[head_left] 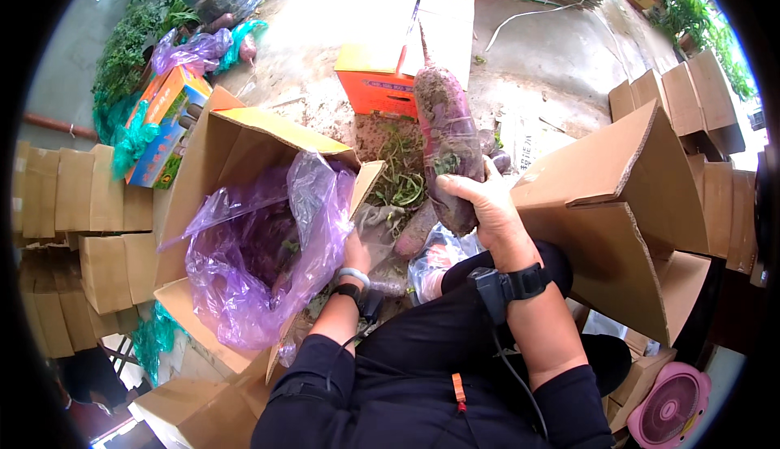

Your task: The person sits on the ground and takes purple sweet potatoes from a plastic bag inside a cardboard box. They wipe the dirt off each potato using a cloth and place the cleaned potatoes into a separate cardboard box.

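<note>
A long purple radish, streaked with soil, stands nearly upright in front of me with its thin root pointing away. My right hand is closed around its thick near end, thumb across the front. My left hand is beside the inner edge of an opened cardboard box, next to a loose purple plastic bag that lines it. A crumpled see-through film lies against the left hand, whose fingers are blurred and partly hidden. Below the held radish, another radish rests among green leaves.
An orange and white carton stands ahead. Another opened cardboard box is at my right. Stacked cartons line the left side. A pink fan sits at lower right. A blue-orange carton leans at left near green netting.
</note>
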### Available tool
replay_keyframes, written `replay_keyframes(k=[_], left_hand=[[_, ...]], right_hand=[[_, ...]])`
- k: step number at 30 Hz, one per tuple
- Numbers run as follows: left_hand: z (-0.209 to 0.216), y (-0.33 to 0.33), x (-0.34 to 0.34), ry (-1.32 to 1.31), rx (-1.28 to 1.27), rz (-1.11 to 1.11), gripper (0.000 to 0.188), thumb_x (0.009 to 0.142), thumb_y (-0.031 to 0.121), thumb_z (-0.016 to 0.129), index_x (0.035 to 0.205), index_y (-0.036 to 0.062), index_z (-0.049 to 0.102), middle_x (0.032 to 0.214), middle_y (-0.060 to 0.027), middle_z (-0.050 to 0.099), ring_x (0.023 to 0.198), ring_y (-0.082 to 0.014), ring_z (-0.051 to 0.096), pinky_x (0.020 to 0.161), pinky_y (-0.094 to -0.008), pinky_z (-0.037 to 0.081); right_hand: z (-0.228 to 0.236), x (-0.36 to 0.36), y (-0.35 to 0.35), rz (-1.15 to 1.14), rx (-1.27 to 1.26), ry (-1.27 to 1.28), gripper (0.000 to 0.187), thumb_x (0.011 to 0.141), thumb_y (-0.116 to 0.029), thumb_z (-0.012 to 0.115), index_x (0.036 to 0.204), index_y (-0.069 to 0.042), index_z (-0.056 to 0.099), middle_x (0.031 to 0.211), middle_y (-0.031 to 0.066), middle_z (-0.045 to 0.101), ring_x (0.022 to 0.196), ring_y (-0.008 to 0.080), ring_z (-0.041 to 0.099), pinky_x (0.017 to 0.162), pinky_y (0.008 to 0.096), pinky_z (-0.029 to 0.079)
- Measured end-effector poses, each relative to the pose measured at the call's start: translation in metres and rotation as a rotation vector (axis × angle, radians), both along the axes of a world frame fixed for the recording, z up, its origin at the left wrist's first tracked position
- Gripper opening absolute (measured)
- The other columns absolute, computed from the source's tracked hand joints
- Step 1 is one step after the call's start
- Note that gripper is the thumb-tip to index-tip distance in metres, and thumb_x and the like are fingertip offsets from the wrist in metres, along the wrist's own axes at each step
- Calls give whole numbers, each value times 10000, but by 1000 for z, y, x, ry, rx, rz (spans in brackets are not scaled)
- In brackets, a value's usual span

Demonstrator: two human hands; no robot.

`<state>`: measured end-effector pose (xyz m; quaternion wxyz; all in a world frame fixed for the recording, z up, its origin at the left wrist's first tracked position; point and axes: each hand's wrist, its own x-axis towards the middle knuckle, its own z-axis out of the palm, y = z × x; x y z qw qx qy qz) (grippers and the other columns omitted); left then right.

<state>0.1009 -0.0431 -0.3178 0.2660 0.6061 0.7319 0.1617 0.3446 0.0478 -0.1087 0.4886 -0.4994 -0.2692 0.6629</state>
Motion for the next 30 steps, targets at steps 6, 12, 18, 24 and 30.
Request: replay_keyframes(k=[6, 12, 18, 24, 30], left_hand=[[-83, 5, -15, -57, -137, 81, 211, 908, 131, 521, 1007, -14, 638, 959, -239, 673, 926, -402, 626, 833, -436, 464], [-55, 23, -21, -1406, -81, 457, 238, 942, 152, 514, 1088, 20, 647, 1040, -88, 684, 982, -262, 644, 894, -375, 490], [-26, 1, -1, -1680, -472, 755, 230, 971, 135, 446, 1118, 55, 604, 1041, -107, 655, 844, -243, 636, 783, -390, 502], [-40, 35, 23, -1952, -659, 381, 324, 941, 139, 586, 1248, 38, 571, 1206, -79, 639, 1060, -199, 627, 913, -325, 517], [48, 111, 64, 12, 592, -585, 605, 815, 265, 609, 1358, 46, 454, 947, -171, 641, 710, -317, 583, 660, -383, 489]], right_hand=[[-6, 3, 0, -9, -40, 14, 638, 711, -116, 834, 1231, 26, 493, 1069, 83, 632, 953, 159, 605, 884, 303, 486], [-6, -5, 3, -15, -55, 19, 677, 697, -129, 845, 1242, 34, 478, 1070, 89, 632, 953, 165, 609, 882, 306, 489], [-8, 1, 1, -6, -33, 13, 642, 703, -125, 840, 1220, 33, 493, 1066, 86, 631, 940, 170, 611, 861, 301, 498], [-13, 4, -1, 13, -62, -20, 697, 683, -152, 850, 1248, 29, 484, 1098, 104, 625, 973, 189, 605, 891, 316, 485], [-21, 6, 3, -11, -86, -110, 645, 694, -136, 831, 1224, 28, 502, 1093, 103, 629, 975, 192, 612, 897, 321, 488]])
